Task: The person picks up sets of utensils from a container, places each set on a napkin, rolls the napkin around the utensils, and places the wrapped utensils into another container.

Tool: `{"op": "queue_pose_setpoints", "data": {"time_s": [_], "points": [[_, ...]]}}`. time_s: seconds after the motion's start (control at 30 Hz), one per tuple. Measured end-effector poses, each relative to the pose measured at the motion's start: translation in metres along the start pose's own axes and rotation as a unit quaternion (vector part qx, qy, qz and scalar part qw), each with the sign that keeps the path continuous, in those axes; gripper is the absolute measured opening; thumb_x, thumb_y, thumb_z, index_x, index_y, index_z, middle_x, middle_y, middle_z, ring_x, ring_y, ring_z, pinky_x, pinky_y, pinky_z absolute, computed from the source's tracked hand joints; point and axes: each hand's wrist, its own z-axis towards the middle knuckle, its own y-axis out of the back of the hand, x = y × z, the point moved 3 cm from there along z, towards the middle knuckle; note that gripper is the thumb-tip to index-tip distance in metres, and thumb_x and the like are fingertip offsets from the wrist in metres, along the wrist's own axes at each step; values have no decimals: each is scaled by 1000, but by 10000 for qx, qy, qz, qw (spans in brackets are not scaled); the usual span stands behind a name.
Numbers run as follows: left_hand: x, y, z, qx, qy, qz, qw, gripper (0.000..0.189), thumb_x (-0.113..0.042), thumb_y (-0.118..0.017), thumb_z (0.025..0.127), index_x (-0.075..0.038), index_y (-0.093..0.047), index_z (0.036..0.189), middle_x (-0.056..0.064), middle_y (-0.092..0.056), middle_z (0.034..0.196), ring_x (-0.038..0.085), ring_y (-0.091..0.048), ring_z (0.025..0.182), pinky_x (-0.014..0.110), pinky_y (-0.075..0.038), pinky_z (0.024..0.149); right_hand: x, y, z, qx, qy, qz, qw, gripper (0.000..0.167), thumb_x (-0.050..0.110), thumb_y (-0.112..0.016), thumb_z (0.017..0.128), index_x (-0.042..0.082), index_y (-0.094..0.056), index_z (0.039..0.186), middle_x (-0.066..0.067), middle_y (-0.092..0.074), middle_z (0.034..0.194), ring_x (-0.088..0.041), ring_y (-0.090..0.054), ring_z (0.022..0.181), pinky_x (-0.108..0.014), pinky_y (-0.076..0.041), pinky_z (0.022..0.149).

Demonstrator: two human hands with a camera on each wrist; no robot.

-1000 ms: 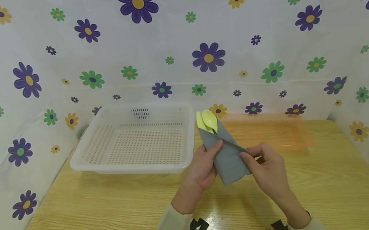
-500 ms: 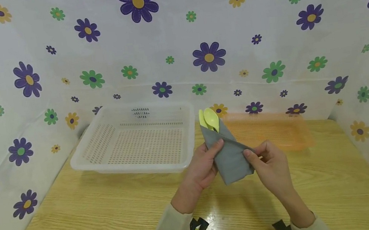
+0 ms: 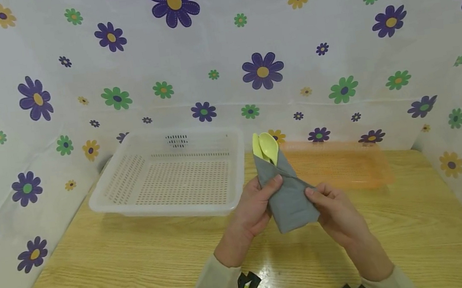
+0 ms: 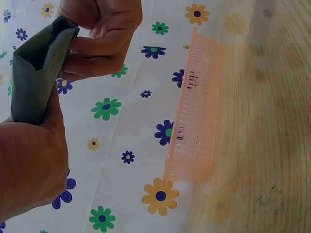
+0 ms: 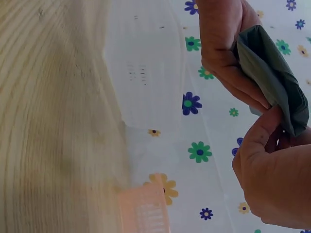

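Observation:
A folded grey cloth napkin (image 3: 291,205) is held up above the table between both hands. Out of its upper end poke a yellow-green spoon (image 3: 269,145) and a second yellow-green utensil (image 3: 256,146) with a narrow flat end. My left hand (image 3: 255,205) grips the napkin along its left side, thumb across the front. At the right edge, my right hand (image 3: 342,217) pinches a corner of the fold between thumb and fingers. The right wrist view shows the napkin (image 5: 272,73) end-on, with its layered lower opening between the two hands.
A white perforated basket (image 3: 170,212) stands on the wooden table (image 3: 143,273) at the back left. Behind the right hand lies a shallow orange perforated basket (image 3: 344,164). A white flower-print sheet (image 3: 203,47) walls in the back and sides.
The napkin with its utensils has shifted slightly right and turned a little more upright. The right hand has rotated at the corner while keeping its pinch; the left grip looks unchanged.

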Motion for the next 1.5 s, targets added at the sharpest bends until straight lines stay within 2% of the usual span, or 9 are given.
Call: {"op": "queue_pose_setpoints", "data": {"time_s": [0.23, 0.37, 0.43, 0.57, 0.63, 0.7, 0.93, 1.17, 1.5], "points": [[0, 0, -1, -160, -296, 238, 9992, 36, -9, -51, 103, 5, -48, 136, -3, -66, 105, 10, -65, 98, 27, -52, 86, -9, -4, 3, -779, -413, 88, 9961, 25, 14, -52, 103, 19, -57, 79, 8, -54, 78, -5, -52, 71, -20, -44, 68], [-2, -2, -2, -391, -559, 337, 9971, 34, -9, -55, 101, 7, -52, 131, -1, -67, 103, 11, -66, 95, 28, -54, 84, -11, -8, 3, -1555, 617, -1102, 9797, 10, 9, -61, 98, 9, -54, 92, 3, -53, 84, -7, -52, 75, -18, -45, 67], [-2, -4, -3, -469, -674, 388, 9959, 33, -8, -56, 100, 7, -53, 129, -1, -67, 102, 12, -66, 95, 29, -54, 84, -8, -11, 1, -1902, 1637, -2206, 9425, 11, 1, -66, 93, 1, -55, 94, -2, -55, 87, -9, -52, 76, -18, -45, 66], [-3, -8, -5, -583, -823, 438, 9939, 30, -7, -58, 99, 5, -56, 126, 0, -67, 102, 13, -65, 96, 30, -53, 85, -5, -19, -5, -2160, 3457, -3959, 8229, 13, -12, -66, 86, -4, -68, 96, -12, -66, 89, -13, -57, 75, -16, -44, 63], [-4, -9, -7, -738, -928, 499, 9917, 29, -7, -59, 98, 5, -57, 125, 0, -67, 101, 13, -65, 95, 30, -53, 84, -3, -24, -6, -1966, 3881, -4269, 7928, 20, -16, -63, 85, -3, -72, 97, -14, -70, 90, -15, -61, 74, -15, -45, 63], [-6, -9, -7, -902, -1014, 549, 9892, 30, -7, -61, 97, 5, -57, 124, 1, -66, 101, 14, -65, 94, 30, -53, 83, -2, -27, -8, -1844, 3992, -4408, 7825, 24, -17, -61, 85, -3, -74, 100, -13, -72, 92, -16, -64, 75, -14, -46, 65], [-7, -11, -10, -1120, -1060, 798, 9848, 33, -10, -64, 96, 4, -57, 125, 4, -66, 105, 15, -65, 96, 31, -53, 84, 1, -31, -11, -1645, 3237, -4329, 8251, 21, -7, -68, 88, -3, -71, 108, -11, -73, 100, -13, -65, 86, -13, -51, 69], [-4, -13, -11, -1204, -1059, 1144, 9804, 29, -12, -66, 95, 3, -61, 120, 4, -68, 101, 14, -65, 92, 31, -53, 83, -1, -24, -8, -1737, 2348, -4466, 8457, 20, 0, -69, 90, -3, -72, 110, -10, -73, 100, -12, -66, 87, -20, -54, 72], [-4, -12, -11, -856, -1072, 1546, 9784, 27, -9, -65, 95, 4, -61, 119, 7, -68, 101, 14, -66, 91, 32, -53, 83, 6, -13, -5, -1326, 779, -3615, 9196, 27, 11, -68, 94, -3, -68, 117, -15, -71, 109, -9, -65, 93, -23, -55, 77]]}}
